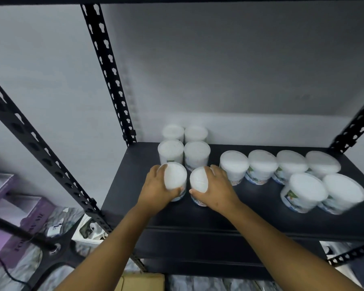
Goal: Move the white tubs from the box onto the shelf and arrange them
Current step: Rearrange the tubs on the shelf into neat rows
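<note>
On the black shelf my left hand grips a small white tub from its left side. My right hand grips a second small white tub from its right side. The two tubs stand side by side in front of several more small tubs set in two columns toward the back wall. Several wider white tubs with printed labels stand to the right, with two of them nearer the front. A cardboard box shows at the bottom edge, below the shelf.
Black perforated uprights frame the shelf at back left, front left and back right. A lower shelf lies beneath. Purple boxes and small items sit on the floor at left. The grey wall closes the back.
</note>
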A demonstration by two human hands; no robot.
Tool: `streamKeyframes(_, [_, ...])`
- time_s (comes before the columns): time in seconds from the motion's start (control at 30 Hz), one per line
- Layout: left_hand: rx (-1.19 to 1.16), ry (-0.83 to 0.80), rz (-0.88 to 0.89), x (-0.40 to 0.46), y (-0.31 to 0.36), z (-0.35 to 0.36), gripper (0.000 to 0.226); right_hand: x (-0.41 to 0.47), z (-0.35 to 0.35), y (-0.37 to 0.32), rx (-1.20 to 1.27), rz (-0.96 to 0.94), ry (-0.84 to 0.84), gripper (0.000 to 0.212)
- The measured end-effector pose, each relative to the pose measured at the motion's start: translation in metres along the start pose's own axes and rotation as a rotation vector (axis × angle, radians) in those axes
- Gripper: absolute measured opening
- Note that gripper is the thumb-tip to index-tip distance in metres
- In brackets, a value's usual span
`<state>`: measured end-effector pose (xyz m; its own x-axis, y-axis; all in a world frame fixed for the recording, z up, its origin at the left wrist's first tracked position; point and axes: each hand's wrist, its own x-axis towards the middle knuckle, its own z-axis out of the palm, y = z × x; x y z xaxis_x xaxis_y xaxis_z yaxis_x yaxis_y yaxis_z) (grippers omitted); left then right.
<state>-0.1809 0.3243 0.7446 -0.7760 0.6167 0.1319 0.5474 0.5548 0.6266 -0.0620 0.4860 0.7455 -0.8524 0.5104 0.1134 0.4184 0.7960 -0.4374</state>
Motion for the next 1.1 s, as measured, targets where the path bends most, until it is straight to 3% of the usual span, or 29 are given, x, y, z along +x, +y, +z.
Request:
streamKeyframes(0.63, [-0.02, -0.08, 0.109, -0.034, 0.111, 0.083, 0.086, -0.066, -0.082, 0.12, -0.052, 0.004, 0.007, 0.084])
streamKeyframes(1.1, [-0.001, -0.118, 0.112, -0.032, 0.138, 0.108, 0.087, -0.06, -0.098, 0.146, -0.095, -0.037, -0.005, 0.084])
